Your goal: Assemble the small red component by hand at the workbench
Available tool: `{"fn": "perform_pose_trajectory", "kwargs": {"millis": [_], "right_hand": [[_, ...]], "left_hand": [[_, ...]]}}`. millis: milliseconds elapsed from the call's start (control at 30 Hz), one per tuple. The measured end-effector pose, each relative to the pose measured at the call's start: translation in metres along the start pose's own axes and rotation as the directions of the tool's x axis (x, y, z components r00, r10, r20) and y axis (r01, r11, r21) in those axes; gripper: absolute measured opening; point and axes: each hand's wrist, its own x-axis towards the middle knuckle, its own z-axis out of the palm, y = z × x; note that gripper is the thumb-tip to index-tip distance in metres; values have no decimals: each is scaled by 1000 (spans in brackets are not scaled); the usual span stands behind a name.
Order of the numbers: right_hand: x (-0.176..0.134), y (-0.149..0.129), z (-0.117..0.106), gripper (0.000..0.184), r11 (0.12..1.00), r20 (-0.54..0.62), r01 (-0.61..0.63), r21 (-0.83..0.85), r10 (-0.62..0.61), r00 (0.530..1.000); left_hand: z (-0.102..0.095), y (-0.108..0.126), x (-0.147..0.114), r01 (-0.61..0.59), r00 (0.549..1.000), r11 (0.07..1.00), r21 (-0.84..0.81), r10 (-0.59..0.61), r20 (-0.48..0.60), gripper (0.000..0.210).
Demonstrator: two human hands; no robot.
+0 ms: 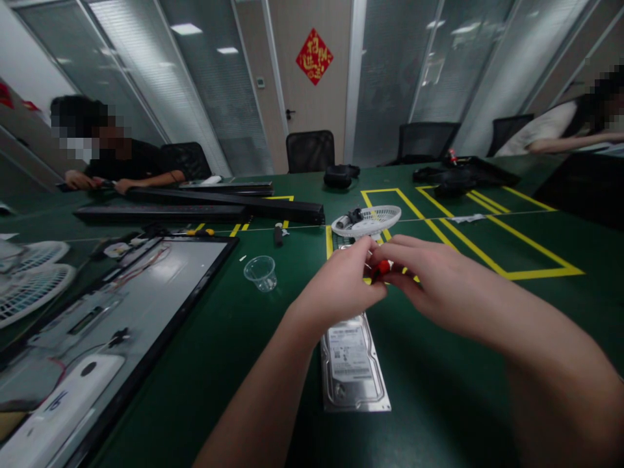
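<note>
Both of my hands meet above the middle of the green table. My right hand (pixel 431 273) is closed, its fingers pinching a small red-and-black object (pixel 384 267) whose kind I cannot make out. Thumb and fingers of my left hand (pixel 341 276) are drawn together against the same spot; what they grip is hidden. Below the hands, a silver hard disk drive (pixel 351 364) lies flat, label up, its far end covered by my left hand. A clear plastic cup (pixel 262 272) stands to the left of my left hand. Just beyond the hands sits a round white fan grille (pixel 368 222) with small dark parts on it.
At left lies a large opened flat panel (pixel 160 279) with wires and a white unit. Long black bars (pixel 234 205) lie behind it, near a seated person's hands. White grilles (pixel 36 289) lie far left. Yellow tape (pixel 541 273) marks the table; another person sits far right.
</note>
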Motion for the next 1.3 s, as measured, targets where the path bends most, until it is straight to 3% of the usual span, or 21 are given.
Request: {"fn": "perform_pose_trajectory", "kwargs": {"millis": [267,367,533,700,767,1033,1200,1300], "right_hand": [[2,0,2,14,984,-9,-145,-101,145,989],[1,-2,0,14,994,-20,-85,-74,84,996],[-1,1,0,34,1000,-22,11,-2,-11,1000],[1,1,3,15,989,-1,-116,-96,117,993],[1,0,2,16,985,4,-142,-100,143,990],[0,0,0,31,999,-18,40,11,-40,999],[2,1,3,12,990,-30,-99,-96,97,995],[2,0,2,12,985,-18,-134,-106,133,991]], "left_hand": [[0,2,1,17,1000,1000,-25,-17,17,22],[0,2,0,18,1000,1000,-18,-17,16,24],[0,0,0,-7,1000,1000,26,7,-1,25],[1,0,1,-8,1000,1000,20,7,9,20],[0,0,1,-7,1000,1000,17,7,17,19],[0,0,0,-10,1000,1000,-9,10,7,30],[1,0,1,18,1000,999,-35,-18,10,22],[1,-2,1,13,1000,998,-58,-12,20,21]]}}
